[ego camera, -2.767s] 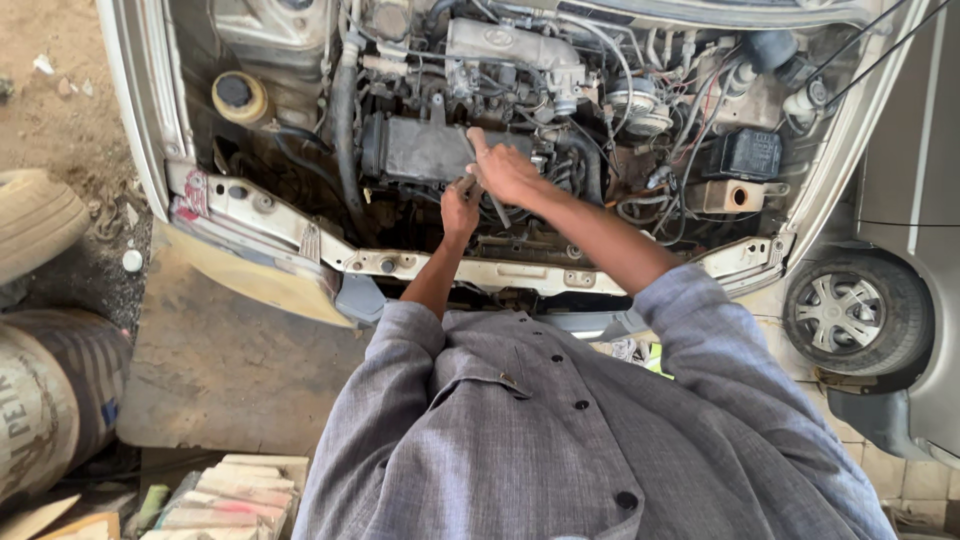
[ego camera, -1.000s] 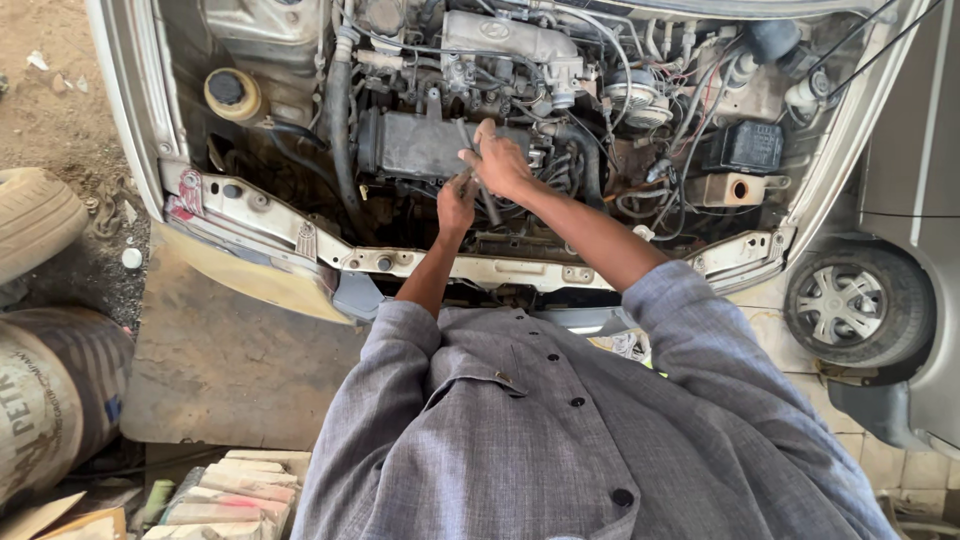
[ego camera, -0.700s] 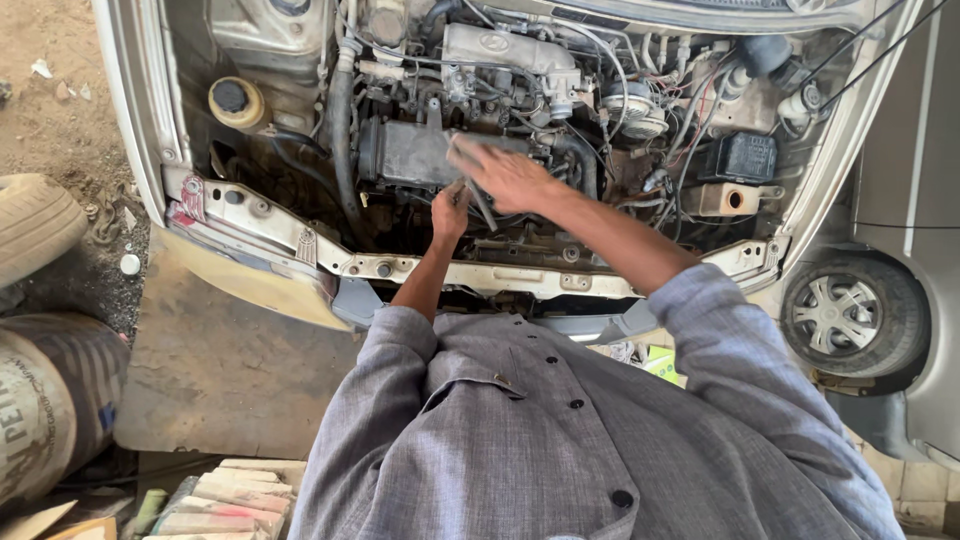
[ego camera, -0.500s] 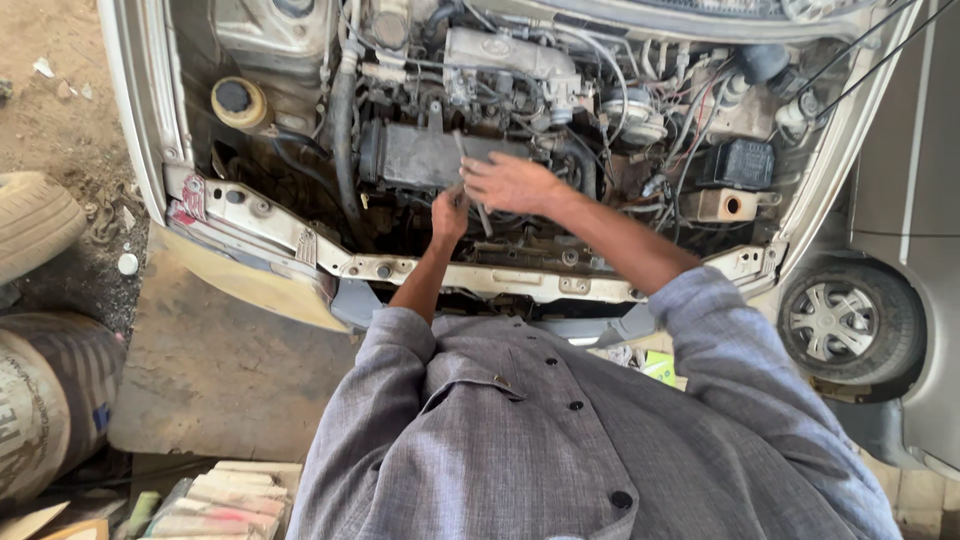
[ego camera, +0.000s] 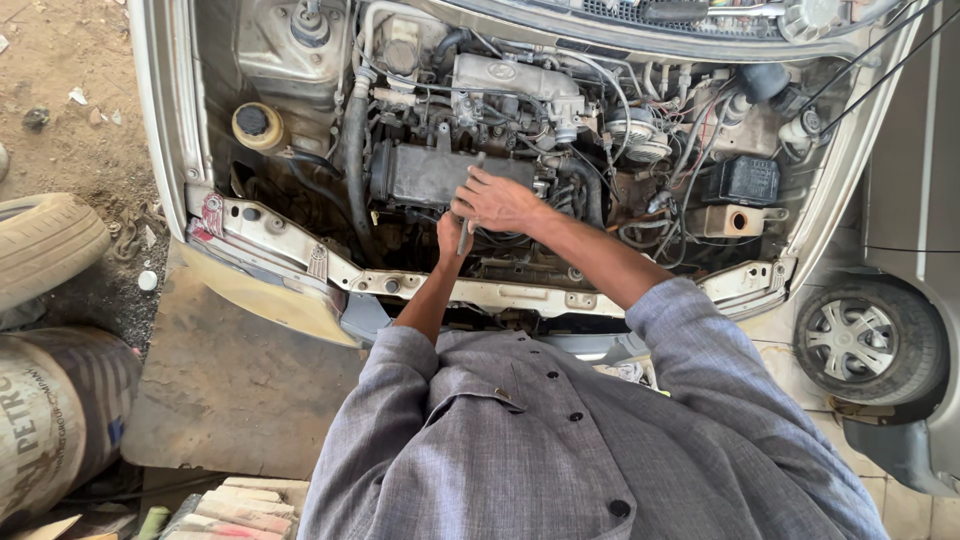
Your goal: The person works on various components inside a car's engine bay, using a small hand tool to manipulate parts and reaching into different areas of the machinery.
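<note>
I lean over the open engine bay [ego camera: 520,150] of a white car. My right hand [ego camera: 497,200] is closed around a slim metal tool [ego camera: 466,212] that runs from the dark engine block [ego camera: 440,172] down toward my left hand. My left hand [ego camera: 452,235] sits just below it, low in the front of the bay behind the front crossmember [ego camera: 520,293], fingers curled near the tool's lower end; whether it grips anything is hidden. Grey shirt sleeves cover both my arms.
A yellow-capped reservoir [ego camera: 258,124] sits at the bay's left. A loose tyre [ego camera: 45,250] and a drum [ego camera: 55,415] lie on the left ground. Another car's wheel [ego camera: 868,340] stands at the right. A brown mat [ego camera: 230,385] lies under the bumper.
My right hand has shifted slightly down and left over the engine with the tool, and the camera has moved a little. My left hand stays low in the same spot.
</note>
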